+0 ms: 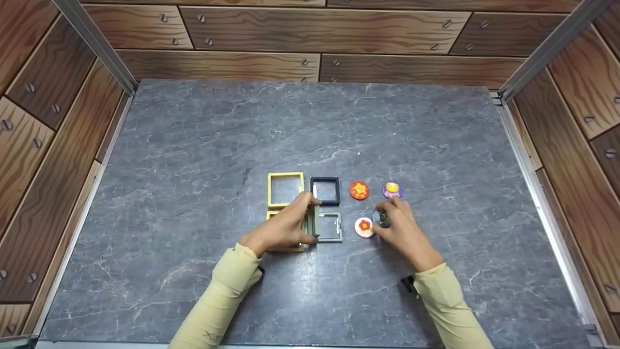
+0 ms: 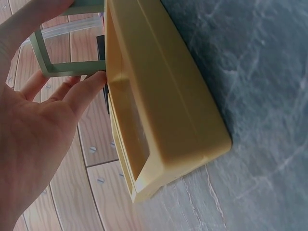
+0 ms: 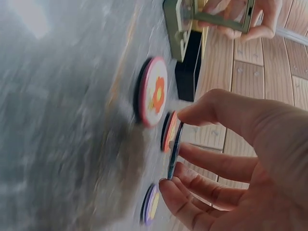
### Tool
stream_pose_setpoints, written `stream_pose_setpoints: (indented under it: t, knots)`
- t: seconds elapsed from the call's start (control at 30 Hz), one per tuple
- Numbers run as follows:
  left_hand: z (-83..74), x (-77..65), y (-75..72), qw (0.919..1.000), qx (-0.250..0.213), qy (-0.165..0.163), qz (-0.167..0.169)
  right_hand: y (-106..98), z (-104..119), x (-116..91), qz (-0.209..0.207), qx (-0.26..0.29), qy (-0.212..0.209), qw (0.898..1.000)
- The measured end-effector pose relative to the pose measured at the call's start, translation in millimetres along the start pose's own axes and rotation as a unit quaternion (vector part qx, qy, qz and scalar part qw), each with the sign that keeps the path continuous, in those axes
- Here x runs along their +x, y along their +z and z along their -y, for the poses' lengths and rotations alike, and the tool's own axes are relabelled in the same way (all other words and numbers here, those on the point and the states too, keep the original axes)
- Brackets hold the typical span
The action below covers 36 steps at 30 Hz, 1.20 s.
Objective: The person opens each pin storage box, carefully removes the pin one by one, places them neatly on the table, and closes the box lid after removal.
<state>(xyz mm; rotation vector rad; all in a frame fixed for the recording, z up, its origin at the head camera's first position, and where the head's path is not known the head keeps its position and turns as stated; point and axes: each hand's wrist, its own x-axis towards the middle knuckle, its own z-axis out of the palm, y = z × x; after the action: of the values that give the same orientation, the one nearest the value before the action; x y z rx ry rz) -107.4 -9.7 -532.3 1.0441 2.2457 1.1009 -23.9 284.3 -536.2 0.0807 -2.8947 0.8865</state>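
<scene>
My left hand (image 1: 286,227) grips a green square frame (image 1: 317,223) by two opposite edges, standing it upright. Below and beside that frame, a matching green frame box (image 1: 341,230) lies on the table; in the right wrist view the two touch along one edge, like a raised lid, though I cannot tell if they are joined. With my right hand (image 1: 401,230) I pinch a dark round badge (image 3: 175,153) by its rim, above the table. Close to those fingers lies a white badge with a red flower (image 1: 364,227). An orange-red badge (image 1: 359,190) and a purple badge (image 1: 392,189) lie farther back.
Two yellow frames, one behind (image 1: 286,174) and one in front (image 1: 286,249), lie left of the green one; my left hand partly covers the front one. A navy frame (image 1: 337,191) lies behind the green box. Wood-patterned walls (image 1: 319,29) border the grey marbled table (image 1: 203,145).
</scene>
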Motion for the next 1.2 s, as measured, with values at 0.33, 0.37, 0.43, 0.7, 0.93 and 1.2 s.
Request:
stream_pose_setpoints:
  t: [0.33, 0.37, 0.43, 0.7, 0.93, 1.2]
  knots:
    - [-0.9, -0.4, -1.7, 1.0000, -0.006, -0.006, 0.002, -11.8, -17.6, -5.9, 0.000, 0.003, 0.038, 0.999]
    - [-1.0, -0.4, -1.7, 1.0000, -0.006, -0.006, 0.002, -12.2, -19.2, -6.4, 0.001, 0.001, 0.042, 0.999]
    - [-1.0, -0.3, -1.4, 1.0000, -0.008, -0.005, 0.002, -12.7, -22.0, -7.5, 0.000, 0.001, 0.046, 0.999]
    - [-1.4, -0.6, -1.3, 1.0000, -0.005, -0.003, 0.002, -13.6, -27.7, -11.3, 0.002, -0.008, 0.058, 0.998]
    - [-2.0, -0.5, -1.3, 1.0000, -0.002, -0.004, 0.001, -10.3, -30.8, -13.5, 0.011, -0.003, 0.061, 0.998]
    - [-1.0, -0.8, -0.3, 1.0000, -0.004, -0.004, 0.004, -8.7, -30.4, -17.5, 0.010, 0.002, 0.058, 0.998]
